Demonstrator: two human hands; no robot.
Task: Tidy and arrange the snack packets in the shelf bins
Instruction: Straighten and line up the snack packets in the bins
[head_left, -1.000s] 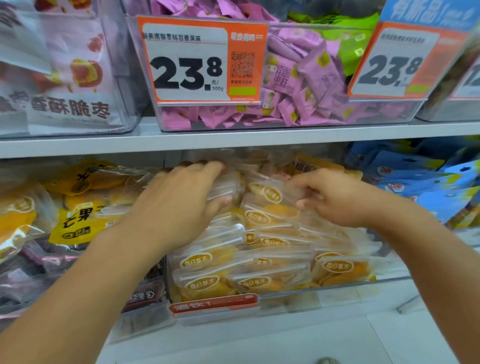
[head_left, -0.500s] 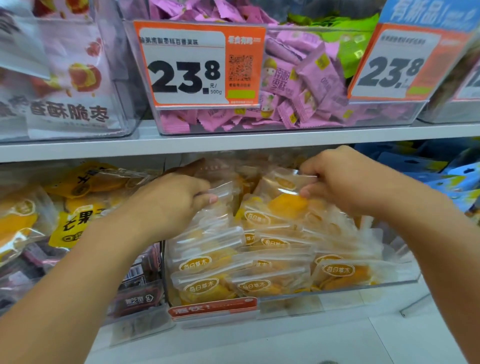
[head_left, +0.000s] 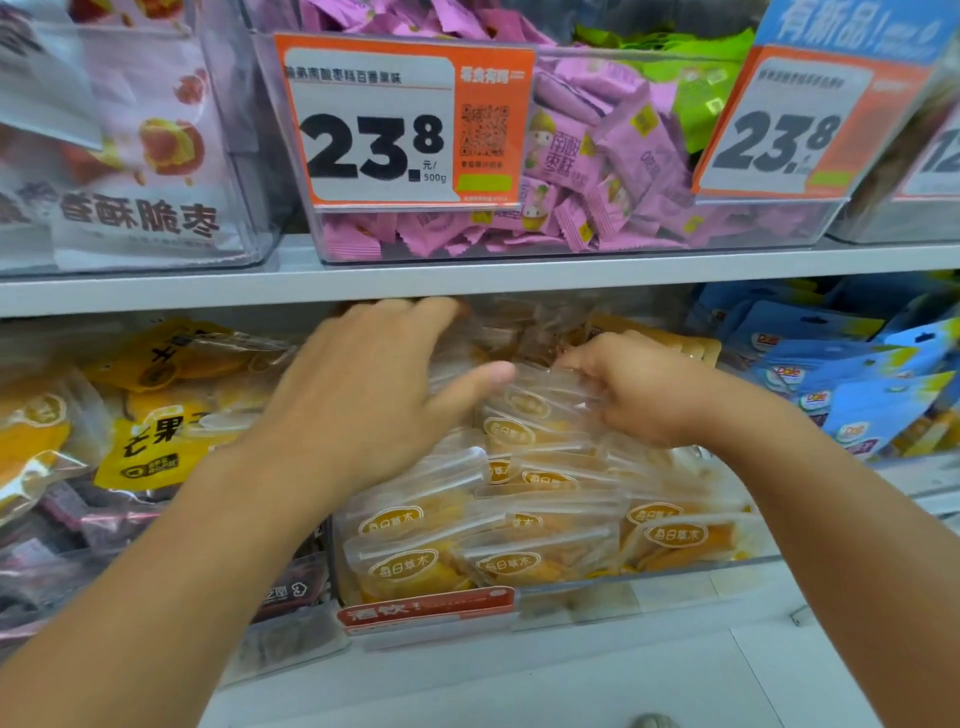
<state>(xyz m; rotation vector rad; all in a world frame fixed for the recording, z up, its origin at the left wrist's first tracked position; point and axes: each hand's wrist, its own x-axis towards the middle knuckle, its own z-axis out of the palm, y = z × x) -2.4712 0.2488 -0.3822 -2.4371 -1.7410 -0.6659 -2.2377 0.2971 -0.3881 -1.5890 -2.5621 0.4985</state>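
A: What lies nearest?

B: Two bare forearms reach in from the bottom corners over the pale shelf ledge (head_left: 571, 670), toward a clear bin (head_left: 691, 571) on the lower shelf. A red label strip (head_left: 426, 608) sits at its front.

A: And the snack packets?

B: Clear mango packets (head_left: 498, 564) with oval labels lie stacked in overlapping rows inside that bin.

A: The hands?

B: The left hand (head_left: 363, 405) lies spread and relaxed on the packets at the bin's left, thumb pointing right. The right hand (head_left: 639, 395) is curled, pinching the top edge of a packet (head_left: 530, 405) in the back rows.

A: Farther off?

B: Yellow bags (head_left: 150, 447) left, blue bags (head_left: 862, 384) right. Above, pink sweets (head_left: 613, 171) fill a bin behind an orange price tag (head_left: 405, 124) reading 23.8.
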